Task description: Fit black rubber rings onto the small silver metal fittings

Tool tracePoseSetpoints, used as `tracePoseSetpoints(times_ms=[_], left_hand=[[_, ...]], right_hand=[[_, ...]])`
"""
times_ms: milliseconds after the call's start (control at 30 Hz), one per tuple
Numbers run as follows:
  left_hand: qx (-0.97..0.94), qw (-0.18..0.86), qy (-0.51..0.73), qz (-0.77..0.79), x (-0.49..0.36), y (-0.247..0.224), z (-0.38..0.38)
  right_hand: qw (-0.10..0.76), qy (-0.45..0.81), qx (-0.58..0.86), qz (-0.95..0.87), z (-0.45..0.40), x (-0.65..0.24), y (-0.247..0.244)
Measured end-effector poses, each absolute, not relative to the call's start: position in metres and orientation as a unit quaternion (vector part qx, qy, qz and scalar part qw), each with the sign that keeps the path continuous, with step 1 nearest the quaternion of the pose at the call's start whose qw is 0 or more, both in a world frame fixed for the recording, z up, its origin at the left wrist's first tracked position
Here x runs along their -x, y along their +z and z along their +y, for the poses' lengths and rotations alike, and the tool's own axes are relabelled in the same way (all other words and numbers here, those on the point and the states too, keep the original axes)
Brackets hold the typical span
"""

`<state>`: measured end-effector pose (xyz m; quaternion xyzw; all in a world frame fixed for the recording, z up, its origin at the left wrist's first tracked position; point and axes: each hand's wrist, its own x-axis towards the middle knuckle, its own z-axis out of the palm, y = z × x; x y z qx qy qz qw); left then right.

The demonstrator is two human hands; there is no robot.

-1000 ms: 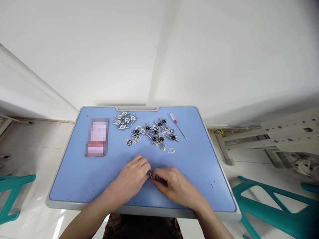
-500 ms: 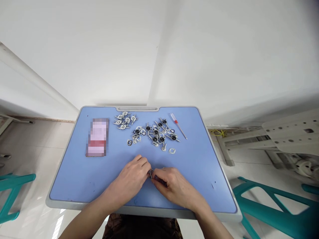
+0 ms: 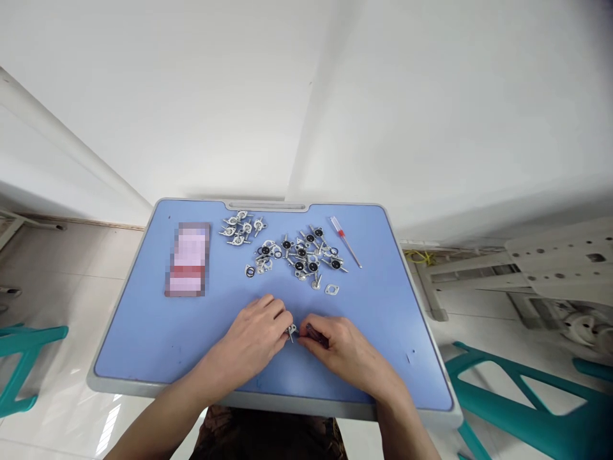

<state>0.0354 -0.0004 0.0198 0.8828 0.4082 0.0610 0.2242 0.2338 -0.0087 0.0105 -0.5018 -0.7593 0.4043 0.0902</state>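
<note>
Near the front middle of the blue table, my left hand (image 3: 261, 329) is closed on a small metal part (image 3: 291, 330), which pokes out past the fingertips. Just to its right, my right hand (image 3: 340, 348) is closed around a dark object (image 3: 317, 335) that I cannot identify, its fingertips close to the metal part. Beyond my hands lies a pile of metal parts with black round caps (image 3: 300, 253). A flat metal plate (image 3: 332, 289) lies at the pile's near right. Black rings (image 3: 249, 271) rest at its left.
Several metal fittings (image 3: 242, 228) are grouped at the back of the blue table (image 3: 143, 319). A blurred pink, flat object (image 3: 188, 259) lies at the left. A screwdriver with a clear and red handle (image 3: 345, 241) lies at the back right. Teal stools (image 3: 517, 396) flank the table.
My right hand has moved slightly right, opening a small gap between the hands. More of the metal part in my left hand shows. The view has shifted a little.
</note>
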Motion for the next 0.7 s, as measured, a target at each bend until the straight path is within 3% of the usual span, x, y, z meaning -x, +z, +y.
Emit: tracePoseSetpoints(times_ms=[300, 700], left_hand=[[-0.866, 0.255, 0.093, 0.42, -0.034, 0.011, 0.003], [-0.825, 0.308, 0.171, 0.441, -0.033, 0.002, -0.01]], right_hand=[[0.12, 0.35, 0.535, -0.76, -0.011, -0.235, 0.002], [0.261, 0.189, 0.56, -0.763, -0.04, -0.222, -0.024]])
